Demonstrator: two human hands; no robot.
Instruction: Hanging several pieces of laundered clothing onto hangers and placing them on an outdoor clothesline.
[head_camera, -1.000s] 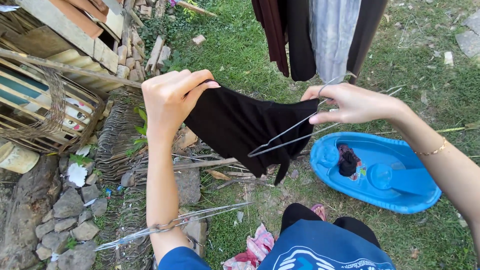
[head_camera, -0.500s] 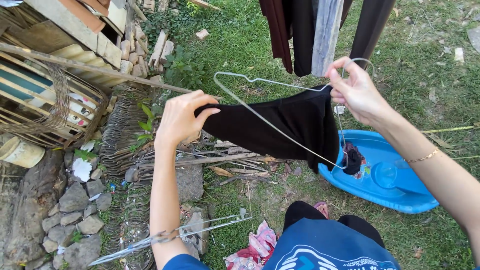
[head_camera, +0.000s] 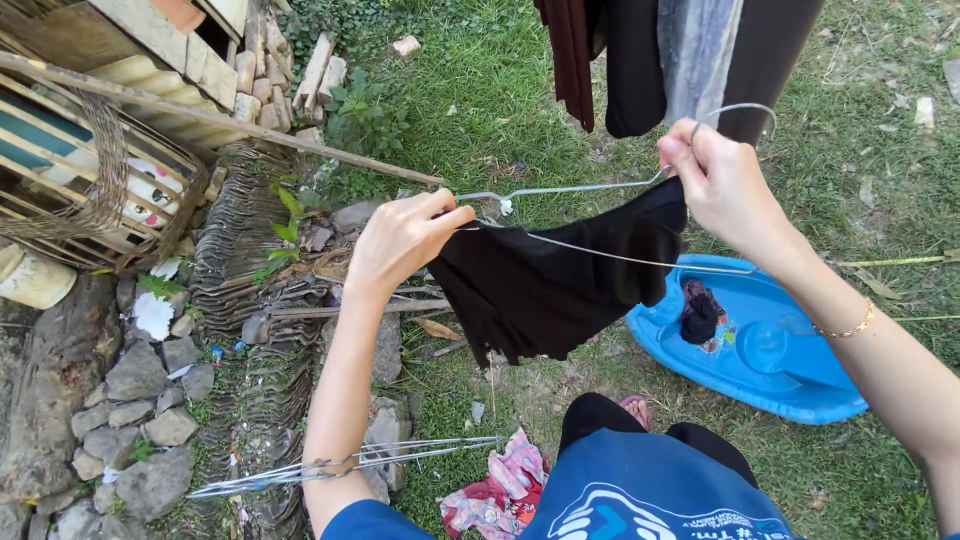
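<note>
My left hand (head_camera: 405, 238) pinches one edge of a black garment (head_camera: 545, 285) together with the end of a grey wire hanger (head_camera: 585, 187). My right hand (head_camera: 722, 185) grips the hanger near its hook and the garment's other edge. The cloth sags between both hands above the grass. Several spare wire hangers (head_camera: 340, 465) hang over my left forearm near the elbow.
A blue plastic tub (head_camera: 790, 375) with a dark bundle of cloth (head_camera: 698, 315) lies on the grass at right. Dark clothes (head_camera: 640, 60) hang on a line ahead. Pink cloth (head_camera: 495, 495) lies by my feet. Stones, roof tiles and a woven basket (head_camera: 90, 190) fill the left side.
The hanger has swung down to lie nearly level between my hands. My left hand now pinches its end along with the garment, and the cloth has bunched lower.
</note>
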